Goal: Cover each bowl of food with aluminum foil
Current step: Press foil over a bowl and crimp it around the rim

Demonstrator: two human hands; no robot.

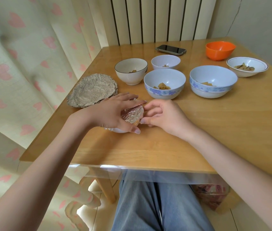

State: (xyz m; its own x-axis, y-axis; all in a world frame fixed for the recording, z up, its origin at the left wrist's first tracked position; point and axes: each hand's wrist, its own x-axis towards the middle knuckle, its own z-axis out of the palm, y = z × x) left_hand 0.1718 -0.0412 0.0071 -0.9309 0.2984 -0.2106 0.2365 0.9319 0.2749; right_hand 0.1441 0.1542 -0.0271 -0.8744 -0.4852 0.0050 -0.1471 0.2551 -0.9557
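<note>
1. We are looking down on a wooden table [165, 147], and just left of the frame's centre we are seeing a small white bowl [118, 130] with a sheet of foil [132, 114] lying over its top.
2. The left hand [113, 112] is lying across the foil with its fingers stretched out straight and its thumb reaching down the bowl's near side, pressing the sheet onto the rim.
3. The right hand [163, 116] is sitting at the bowl's right edge with its fingers curled, the thumb and fingertips pinching the foil's edge there.
4. To the left, near the table's edge, a stack of crumpled foil sheets [91, 90] is lying flat.
5. In the upper middle, five uncovered bowls are standing with food in them: a white bowl with a dark rim [130, 70], a small pale bowl [165, 61], two blue-patterned bowls [164, 83] [213, 81], and a shallow white dish [247, 66] at the upper right.
6. An orange bowl [220, 50] and a dark phone [170, 50] are resting along the far edge.
</note>
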